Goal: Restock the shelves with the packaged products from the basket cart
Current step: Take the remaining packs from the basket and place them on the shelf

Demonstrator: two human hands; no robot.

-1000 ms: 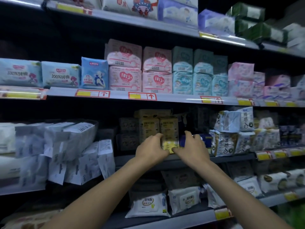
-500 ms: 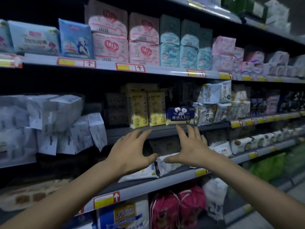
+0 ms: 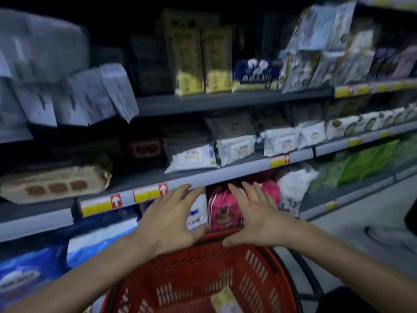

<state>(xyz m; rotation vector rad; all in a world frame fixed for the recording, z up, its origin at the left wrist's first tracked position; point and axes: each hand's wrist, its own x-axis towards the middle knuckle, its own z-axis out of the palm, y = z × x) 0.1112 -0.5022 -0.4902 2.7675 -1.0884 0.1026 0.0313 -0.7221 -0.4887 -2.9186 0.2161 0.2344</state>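
Hands: the left hand (image 3: pixel 171 220) and right hand (image 3: pixel 255 219) are both spread, fingers straight, palms down, holding nothing. They hover side by side, apart, above the far rim of the red basket (image 3: pixel 203 279).

Stock: one yellow pack (image 3: pixel 223 299) lies on the basket floor, below both hands and nearer the person, more to the right hand's side. The frame is blurred and cuts off the rest of the basket.

Shelving: a shelf edge (image 3: pixel 225 175) runs just beyond the hands. Upright packs (image 3: pixel 203 62) of similar colour stand on the shelf well above them, with dark space to their left.

Assessment: the step in hand appears to be the reach into the basket for the next pack.

Recommendations:
- Draw the hands back and down; the pack is not under them now.
- One hand should suffice, probably the right. Grip across the pack's narrow sides rather than crushing its face.
- Steady the basket rim with the free hand.
- Lift clear of the rim before raising, to avoid snagging the shelf edge.
- Set the pack upright, face out, beside its like.
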